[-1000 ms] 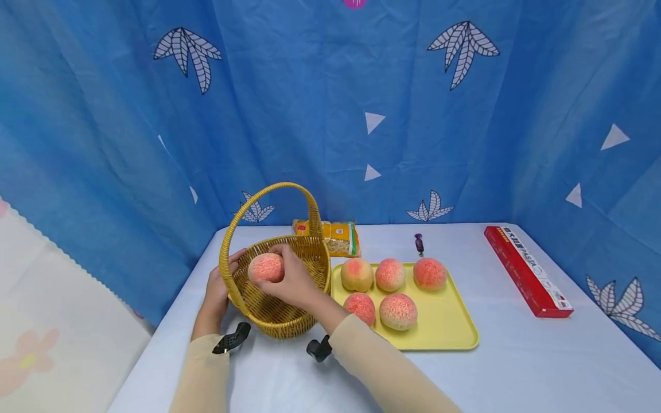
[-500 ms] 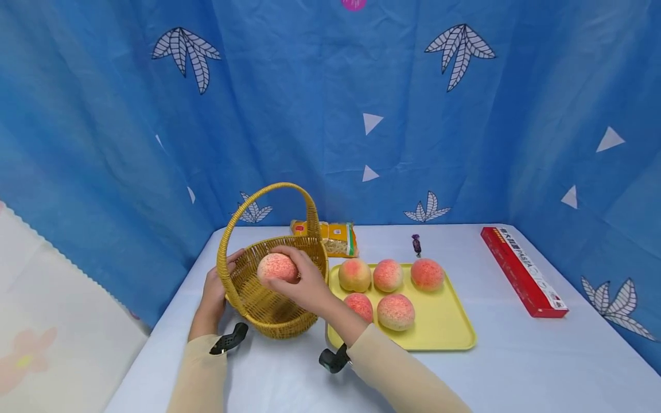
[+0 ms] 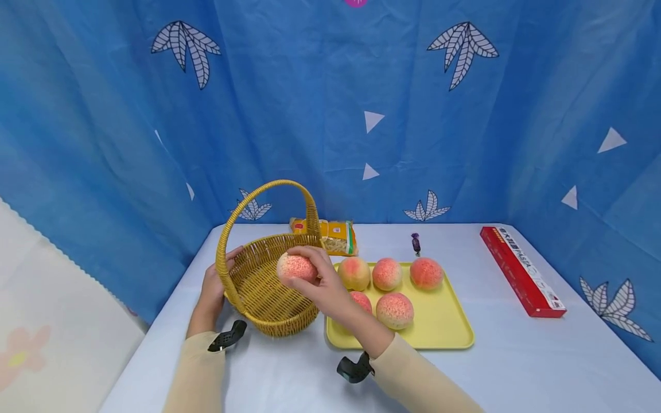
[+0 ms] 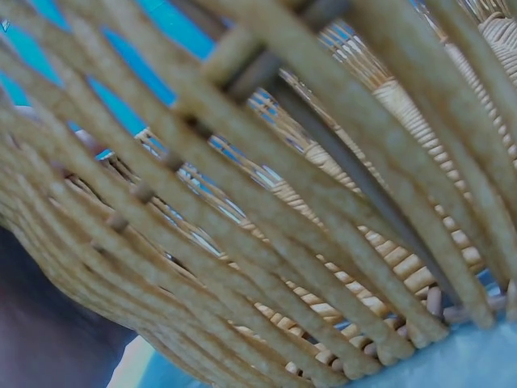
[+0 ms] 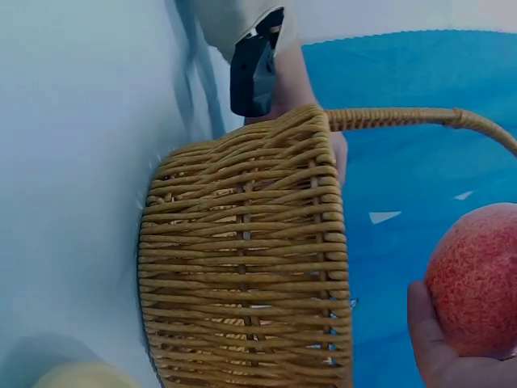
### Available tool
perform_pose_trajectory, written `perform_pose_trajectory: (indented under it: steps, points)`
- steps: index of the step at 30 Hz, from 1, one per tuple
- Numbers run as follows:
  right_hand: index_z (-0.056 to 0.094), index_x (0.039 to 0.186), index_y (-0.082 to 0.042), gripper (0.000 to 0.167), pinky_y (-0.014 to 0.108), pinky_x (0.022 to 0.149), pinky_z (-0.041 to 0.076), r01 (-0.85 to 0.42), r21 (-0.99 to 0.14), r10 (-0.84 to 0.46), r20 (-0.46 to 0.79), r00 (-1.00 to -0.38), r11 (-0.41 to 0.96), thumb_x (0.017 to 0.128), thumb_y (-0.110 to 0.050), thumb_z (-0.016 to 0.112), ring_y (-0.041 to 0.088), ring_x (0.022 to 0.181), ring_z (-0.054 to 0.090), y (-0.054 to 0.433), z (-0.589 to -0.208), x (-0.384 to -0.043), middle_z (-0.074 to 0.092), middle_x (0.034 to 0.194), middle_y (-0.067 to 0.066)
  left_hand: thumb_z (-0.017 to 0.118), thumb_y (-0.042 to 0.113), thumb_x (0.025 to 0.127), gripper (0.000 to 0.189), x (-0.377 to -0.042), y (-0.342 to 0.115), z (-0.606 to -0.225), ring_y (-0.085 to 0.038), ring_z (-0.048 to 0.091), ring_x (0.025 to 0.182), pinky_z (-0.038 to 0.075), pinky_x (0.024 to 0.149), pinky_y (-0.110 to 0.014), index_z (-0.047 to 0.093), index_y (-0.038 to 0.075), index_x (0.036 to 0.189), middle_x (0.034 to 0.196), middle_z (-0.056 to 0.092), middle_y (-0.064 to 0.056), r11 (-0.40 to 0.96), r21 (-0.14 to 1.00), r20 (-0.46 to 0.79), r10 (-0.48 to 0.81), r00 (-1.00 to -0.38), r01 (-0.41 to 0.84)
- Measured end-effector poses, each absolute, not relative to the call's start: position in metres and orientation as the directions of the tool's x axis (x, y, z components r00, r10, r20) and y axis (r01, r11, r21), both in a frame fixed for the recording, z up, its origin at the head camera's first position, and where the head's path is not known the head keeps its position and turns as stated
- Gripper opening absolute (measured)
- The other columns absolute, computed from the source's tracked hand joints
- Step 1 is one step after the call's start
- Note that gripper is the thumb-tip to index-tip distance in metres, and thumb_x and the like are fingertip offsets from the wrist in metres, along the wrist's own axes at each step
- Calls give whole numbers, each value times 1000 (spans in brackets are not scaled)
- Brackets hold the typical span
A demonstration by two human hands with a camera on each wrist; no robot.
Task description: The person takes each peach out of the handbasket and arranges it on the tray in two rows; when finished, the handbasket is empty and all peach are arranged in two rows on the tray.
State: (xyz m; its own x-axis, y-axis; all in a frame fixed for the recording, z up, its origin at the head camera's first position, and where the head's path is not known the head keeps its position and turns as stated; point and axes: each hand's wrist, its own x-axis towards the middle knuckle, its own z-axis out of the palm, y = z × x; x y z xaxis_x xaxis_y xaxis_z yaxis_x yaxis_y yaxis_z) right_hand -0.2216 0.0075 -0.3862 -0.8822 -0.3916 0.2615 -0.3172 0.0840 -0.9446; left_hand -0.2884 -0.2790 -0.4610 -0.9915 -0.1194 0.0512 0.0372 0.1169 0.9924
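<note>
In the head view my right hand (image 3: 330,289) grips a speckled pink peach (image 3: 294,268) between thumb and fingers, over the right part of a yellow wicker basket (image 3: 279,328). The right wrist view shows this peach (image 5: 477,279) above the level of the basket's rim (image 5: 335,242). My left hand (image 3: 210,289) holds the basket's left side at the rim, beside the tall arched handle (image 3: 222,244); its thumb is hidden. No fruit shows inside the basket. Weave (image 4: 283,218) fills most of the left wrist view.
Right of the basket, a yellow tray (image 3: 439,327) bears several peaches (image 3: 395,311), one partly behind my right hand. A pasta bag (image 3: 338,238) lies behind the basket. Further right are a purple wrapped candy (image 3: 415,244) and a long red pasta box (image 3: 521,272).
My right hand has carried the peach rightward, from over the basket's left-middle to near its right rim. The left hand stays at the basket's left side.
</note>
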Motion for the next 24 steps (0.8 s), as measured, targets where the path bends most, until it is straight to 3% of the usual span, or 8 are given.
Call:
perform_pose_trajectory:
  steps: [11, 18, 24]
  points:
    - [52, 136, -33, 52, 35, 96, 53, -175, -981, -352, 195, -916, -88, 91, -21, 74, 26, 127, 51, 33, -388, -211, 37, 149, -1, 39, 29, 108, 45, -291, -280, -461, -22, 27, 153, 16, 126, -49, 46, 21, 151, 162, 37, -3, 120, 992, 45, -128, -991, 29]
    - [49, 138, -31, 61, 36, 98, 53, -203, -979, -307, 203, -930, -34, 88, -8, 75, 28, 134, 46, 52, -389, -208, 28, 156, -5, 39, 27, 107, 46, -287, -278, -454, -22, 25, 153, 15, 126, -50, 44, 20, 152, 163, 35, -3, 112, 994, 14, -128, -992, -1]
    - [46, 141, -30, 67, 38, 100, 52, -235, -971, -273, 217, -937, 33, 87, -3, 73, 26, 135, 45, 69, -391, -206, 31, 153, -6, 38, 21, 107, 46, -278, -273, -442, -25, 24, 154, 14, 126, -51, 43, 15, 153, 164, 33, -8, 105, 994, 3, -116, -993, -9]
